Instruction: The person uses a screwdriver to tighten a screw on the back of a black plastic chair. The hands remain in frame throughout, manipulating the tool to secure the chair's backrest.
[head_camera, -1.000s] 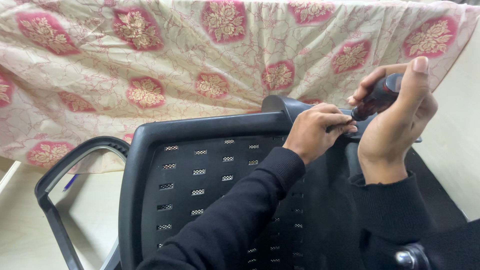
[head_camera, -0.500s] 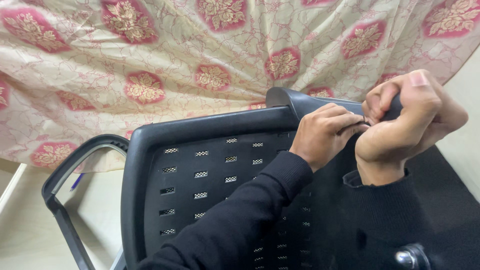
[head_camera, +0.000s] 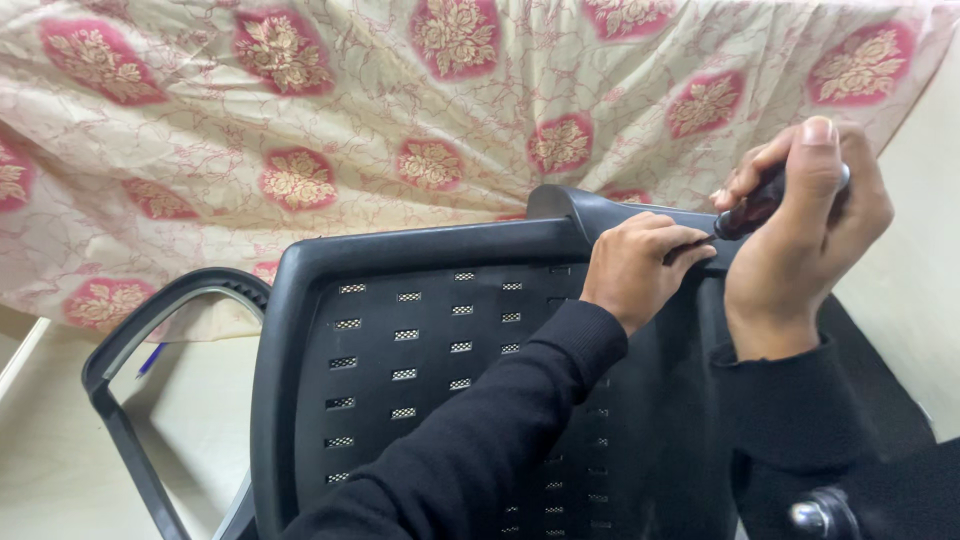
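A black office chair back (head_camera: 420, 340) with slotted holes lies in front of me. My left hand (head_camera: 640, 265) rests on its upper edge, fingers pinched around the thin shaft of a screwdriver. My right hand (head_camera: 810, 220) is wrapped around the screwdriver's dark handle (head_camera: 752, 208), held at an angle toward the chair's top bracket (head_camera: 590, 212). The tool's tip is hidden behind my left fingers. Both sleeves are black.
A beige cloth with red flower patches (head_camera: 400, 130) hangs behind the chair. A black armrest loop (head_camera: 150, 330) curves at the left over a pale floor, near a blue pen (head_camera: 150, 360). A chrome caster stem (head_camera: 815, 515) shows at bottom right.
My right hand has turned and lifted on the handle, going from curled tightly around it to showing the handle again. The view has shifted slightly. My left hand stays on the shaft.
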